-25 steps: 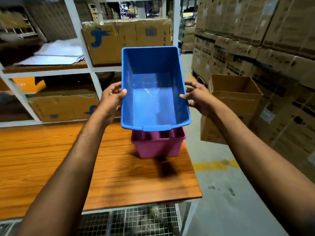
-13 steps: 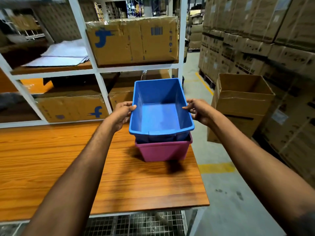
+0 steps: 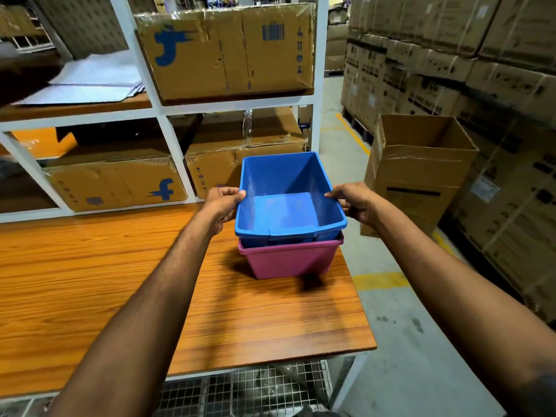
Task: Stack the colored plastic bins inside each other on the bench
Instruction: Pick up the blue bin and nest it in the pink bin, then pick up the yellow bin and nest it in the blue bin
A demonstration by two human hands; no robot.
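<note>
blue bin (image 3: 288, 188) nested in pink bin (image 3: 288, 260); left hand (image 3: 222, 203), right hand (image 3: 355, 200) gripping blue rim.

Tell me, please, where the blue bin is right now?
The blue bin sits nested in the pink bin near the bench's far right corner, gripped by the left hand and right hand.

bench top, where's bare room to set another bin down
The bench is bare left of the pink bin, from the shelf frame to the near edge, and in front of it. The right corner is crowded: blue bin nested in pink, left hand and right hand on its rims.
</note>
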